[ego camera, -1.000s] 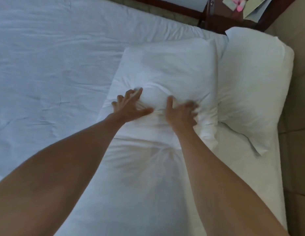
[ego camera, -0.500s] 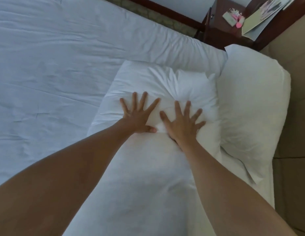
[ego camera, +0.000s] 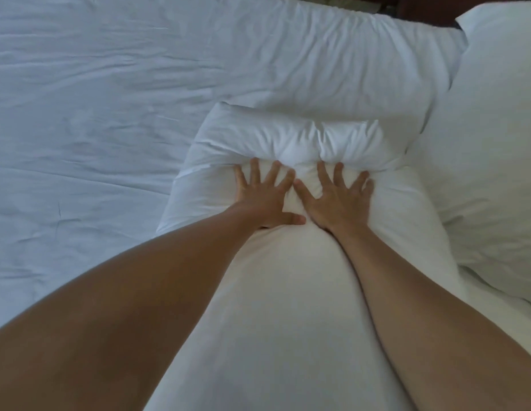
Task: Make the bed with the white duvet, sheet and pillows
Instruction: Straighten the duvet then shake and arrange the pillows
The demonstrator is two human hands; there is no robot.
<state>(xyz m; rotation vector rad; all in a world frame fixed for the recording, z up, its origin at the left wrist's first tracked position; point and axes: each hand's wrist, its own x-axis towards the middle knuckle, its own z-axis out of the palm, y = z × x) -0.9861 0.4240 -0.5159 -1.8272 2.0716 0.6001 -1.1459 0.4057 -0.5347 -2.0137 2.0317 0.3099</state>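
On the white sheet (ego camera: 95, 114), left hand (ego camera: 265, 197) and right hand (ego camera: 336, 200) flat, fingers spread, pressing a pillow (ego camera: 288, 292), gripping nothing

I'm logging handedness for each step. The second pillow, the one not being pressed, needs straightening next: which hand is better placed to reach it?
The right hand. It presses the near pillow on the side toward the second pillow, which lies to the right. The left hand would probably have to cross over.

The left hand (ego camera: 267, 200) and right hand (ego camera: 335, 200) lie side by side on a pillow (ego camera: 288, 292). A second pillow (ego camera: 489, 173) lies right of them, the sheet (ego camera: 95, 129) left and beyond.
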